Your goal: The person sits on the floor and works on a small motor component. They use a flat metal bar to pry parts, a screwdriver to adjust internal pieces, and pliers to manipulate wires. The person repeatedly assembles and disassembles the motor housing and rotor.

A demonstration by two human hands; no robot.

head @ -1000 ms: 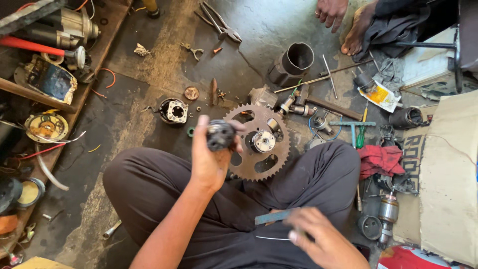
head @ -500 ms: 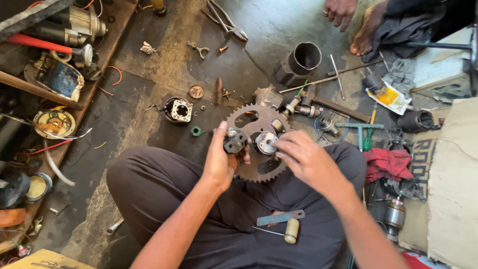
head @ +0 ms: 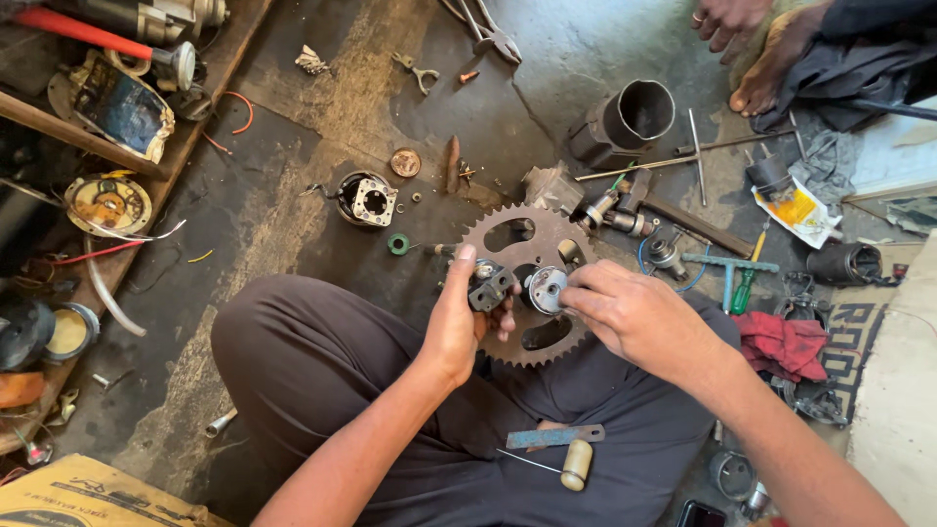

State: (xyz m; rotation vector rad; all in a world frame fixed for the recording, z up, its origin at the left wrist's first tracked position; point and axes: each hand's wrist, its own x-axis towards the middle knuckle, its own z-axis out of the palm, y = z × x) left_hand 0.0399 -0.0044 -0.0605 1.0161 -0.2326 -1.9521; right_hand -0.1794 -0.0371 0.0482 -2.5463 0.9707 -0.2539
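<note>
The left hand (head: 459, 322) gripped a small dark metal block (head: 491, 286); the right hand (head: 634, 317) pinched a round silver hub (head: 544, 289) over the rusty sprocket (head: 532, 283).

It was a repair workshop: a stained concrete floor (head: 293, 195) carried a sprocket (head: 532, 283), pliers (head: 488, 34) and scattered engine parts.

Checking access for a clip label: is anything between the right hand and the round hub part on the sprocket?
Nothing visible: the right hand has its fingertips at the hub part on the sprocket. The left hand holds a dark block beside it.
</note>
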